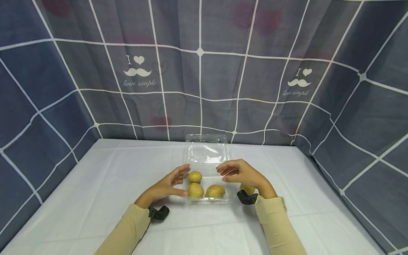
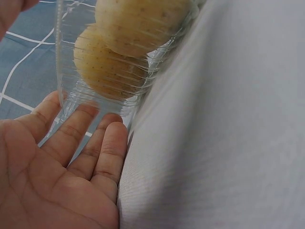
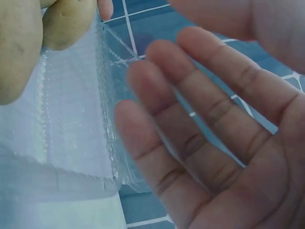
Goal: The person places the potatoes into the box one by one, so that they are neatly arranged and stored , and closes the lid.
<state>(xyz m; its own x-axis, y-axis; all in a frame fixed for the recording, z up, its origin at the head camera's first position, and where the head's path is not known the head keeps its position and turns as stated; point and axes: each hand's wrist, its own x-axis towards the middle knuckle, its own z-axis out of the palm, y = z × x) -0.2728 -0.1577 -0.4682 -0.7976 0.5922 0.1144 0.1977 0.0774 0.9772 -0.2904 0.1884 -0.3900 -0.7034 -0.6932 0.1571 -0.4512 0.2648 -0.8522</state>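
Note:
A clear plastic clamshell box [image 1: 208, 199] lies with its lid [image 1: 207, 150] raised toward the back. Inside are three potatoes: a small one [image 1: 195, 176] at the back left, another [image 1: 195, 190] at the front left and a third [image 1: 215, 191] at the front right. My left hand [image 1: 167, 184] is at the box's left side, its fingers extended along the ribbed wall, as the left wrist view shows. Over the box's right side hovers my right hand [image 1: 240, 171], its fingers [image 3: 143, 129] loosely bent and the palm bare. A further potato [image 1: 247, 189] outside the box is partly hidden by my right wrist.
The box sits on a white-covered table [image 1: 95, 184]. A grey-blue checked curtain [image 1: 178, 71] rises behind and on both sides. Each wrist carries a black camera mount, the left one [image 1: 159, 213] close above the cloth.

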